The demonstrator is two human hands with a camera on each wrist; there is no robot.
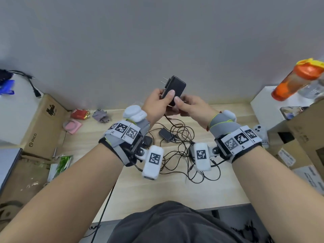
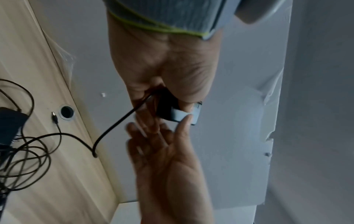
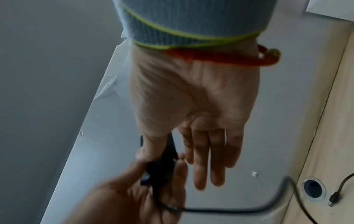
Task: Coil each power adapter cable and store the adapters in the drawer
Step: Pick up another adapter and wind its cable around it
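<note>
My left hand grips a black power adapter upright above the far edge of the desk, its plug prongs pointing left. Beside it, my right hand keeps its fingers straight and its thumb touches the adapter's lower end. In the left wrist view the adapter sits in my curled left fingers. Its cable drops to the desk and joins a tangle of black cables. Another adapter lies in that tangle. The right wrist view shows my right hand with the adapter between thumb and straight fingers. No drawer is in view.
A cardboard box stands at the left, with a red packet and a grey cloth near the wall. An orange bottle stands on a white cabinet at the right. A cable hole is in the desk.
</note>
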